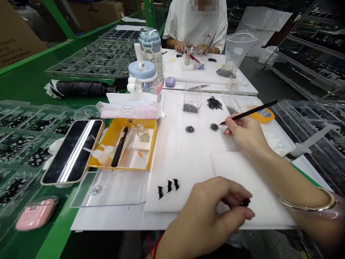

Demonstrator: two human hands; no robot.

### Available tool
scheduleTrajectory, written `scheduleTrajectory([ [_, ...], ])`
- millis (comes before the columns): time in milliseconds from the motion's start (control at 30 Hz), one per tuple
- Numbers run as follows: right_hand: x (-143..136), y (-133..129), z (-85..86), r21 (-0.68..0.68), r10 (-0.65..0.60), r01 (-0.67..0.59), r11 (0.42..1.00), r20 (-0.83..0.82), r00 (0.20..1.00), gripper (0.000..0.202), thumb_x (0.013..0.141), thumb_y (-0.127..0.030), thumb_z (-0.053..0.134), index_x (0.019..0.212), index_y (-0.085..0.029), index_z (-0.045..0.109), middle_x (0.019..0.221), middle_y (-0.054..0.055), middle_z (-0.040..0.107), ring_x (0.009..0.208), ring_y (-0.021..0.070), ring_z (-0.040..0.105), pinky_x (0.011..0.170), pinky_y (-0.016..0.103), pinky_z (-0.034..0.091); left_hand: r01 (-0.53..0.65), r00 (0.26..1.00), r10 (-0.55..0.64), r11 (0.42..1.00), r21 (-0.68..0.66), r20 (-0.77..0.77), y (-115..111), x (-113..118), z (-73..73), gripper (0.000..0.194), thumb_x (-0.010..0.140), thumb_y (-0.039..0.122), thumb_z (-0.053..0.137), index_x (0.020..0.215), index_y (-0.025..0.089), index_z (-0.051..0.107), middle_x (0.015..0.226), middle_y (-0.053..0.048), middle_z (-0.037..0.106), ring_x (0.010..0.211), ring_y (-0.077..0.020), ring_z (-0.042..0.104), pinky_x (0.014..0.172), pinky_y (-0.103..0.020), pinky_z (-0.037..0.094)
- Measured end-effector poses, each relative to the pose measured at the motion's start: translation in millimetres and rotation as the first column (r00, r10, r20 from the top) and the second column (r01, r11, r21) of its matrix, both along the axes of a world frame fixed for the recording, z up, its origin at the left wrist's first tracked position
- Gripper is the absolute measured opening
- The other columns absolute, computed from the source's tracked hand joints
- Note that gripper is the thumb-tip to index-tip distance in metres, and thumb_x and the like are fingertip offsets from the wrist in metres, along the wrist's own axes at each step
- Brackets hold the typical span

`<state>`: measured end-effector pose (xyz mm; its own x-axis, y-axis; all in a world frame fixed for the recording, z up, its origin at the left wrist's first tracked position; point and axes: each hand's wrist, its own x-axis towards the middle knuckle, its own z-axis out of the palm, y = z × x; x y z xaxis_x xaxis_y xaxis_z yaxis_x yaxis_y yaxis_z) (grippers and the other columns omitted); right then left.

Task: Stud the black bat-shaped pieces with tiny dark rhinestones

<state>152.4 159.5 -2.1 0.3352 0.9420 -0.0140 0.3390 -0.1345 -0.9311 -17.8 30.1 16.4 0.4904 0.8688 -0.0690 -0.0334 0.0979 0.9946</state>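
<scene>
My right hand (242, 133) grips a thin black pen-like tool (253, 112), its tip at a small pile of dark beads (214, 127). Near the front edge, my left hand (215, 212) pinches a small black piece (245, 202) between thumb and fingers. Left of that hand, three black curved pieces (169, 186) lie on the white foam sheet (185, 162). A second bead pile (190, 128) sits left of the first, and a heap of black strips (214, 103) lies behind them.
A yellow tray (155, 144) holds a glass jar, a black pen and small bottles. Beside it are a phone (72, 151) and a clear lid (110, 189). Blue-lidded bottles (142, 70) stand behind. Across the table, a person in a white shirt (196, 25) works with both hands.
</scene>
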Motion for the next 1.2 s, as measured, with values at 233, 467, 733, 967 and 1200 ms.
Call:
scheduleTrajectory([
  [233, 0.9, 3.4, -7.2, 0.018, -0.01, 0.011, 1.0, -0.037, 0.999, 0.009, 0.082, -0.022, 0.062, 0.088, -0.016, 0.06, 0.078, 0.001, 0.063, 0.054, 0.0067, 0.052, 0.055, 0.022, 0.046, -0.049, 0.962, 0.157, 0.903, -0.426, 0.223, 3.4, 9.1, -16.2, 0.014, 0.078, 0.018, 0.07, 0.089, 0.018, 0.06, 0.075, -0.002, 0.067, 0.073, -0.0154, 0.065, 0.073, -0.029, 0.049],
  [467, 2.0, 5.0, -9.6, 0.028, -0.007, 0.009, 1.0, -0.047, 0.999, 0.009, 0.079, -0.022, 0.062, 0.086, -0.017, 0.06, 0.073, 0.001, 0.062, 0.053, 0.0086, 0.052, 0.052, 0.023, 0.045, -0.018, 0.974, 0.113, 0.901, -0.432, 0.195, 3.8, 8.3, -14.3, 0.011, 0.08, 0.016, 0.066, 0.09, 0.017, 0.061, 0.077, -0.004, 0.071, 0.077, -0.0166, 0.066, 0.074, -0.029, 0.049],
  [733, 4.9, 3.8, -10.5, 0.029, -0.016, 0.019, 0.999, -0.078, 0.997, 0.013, 0.081, -0.027, 0.062, 0.087, -0.017, 0.058, 0.084, 0.004, 0.064, 0.051, 0.0071, 0.048, 0.053, 0.025, 0.045, -0.027, 0.962, 0.145, 0.894, -0.447, 0.233, 2.9, 8.7, -15.6, 0.009, 0.083, 0.017, 0.064, 0.092, 0.017, 0.061, 0.081, -0.005, 0.072, 0.082, -0.0173, 0.069, 0.078, -0.03, 0.051],
  [967, 4.2, 5.2, -12.2, 0.034, -0.008, 0.009, 0.999, -0.046, 0.999, 0.01, 0.079, -0.025, 0.062, 0.086, -0.018, 0.059, 0.078, 0.002, 0.063, 0.052, 0.0085, 0.049, 0.053, 0.025, 0.044, -0.037, 0.963, 0.144, 0.909, -0.416, 0.229, 2.7, 7.8, -16.3, 0.01, 0.084, 0.014, 0.062, 0.093, 0.017, 0.06, 0.083, -0.004, 0.072, 0.081, -0.0148, 0.069, 0.077, -0.026, 0.052],
  [1200, 6.0, 3.2, -10.5, 0.023, -0.004, 0.005, 1.0, -0.033, 0.999, 0.009, 0.08, -0.025, 0.061, 0.086, -0.018, 0.06, 0.076, 0.001, 0.062, 0.053, 0.0098, 0.051, 0.054, 0.027, 0.044, -0.034, 0.965, 0.133, 0.918, -0.394, 0.227, 1.6, 7.6, -14.8, 0.008, 0.087, 0.016, 0.061, 0.095, 0.017, 0.06, 0.084, -0.005, 0.072, 0.083, -0.0145, 0.069, 0.079, -0.026, 0.052],
])
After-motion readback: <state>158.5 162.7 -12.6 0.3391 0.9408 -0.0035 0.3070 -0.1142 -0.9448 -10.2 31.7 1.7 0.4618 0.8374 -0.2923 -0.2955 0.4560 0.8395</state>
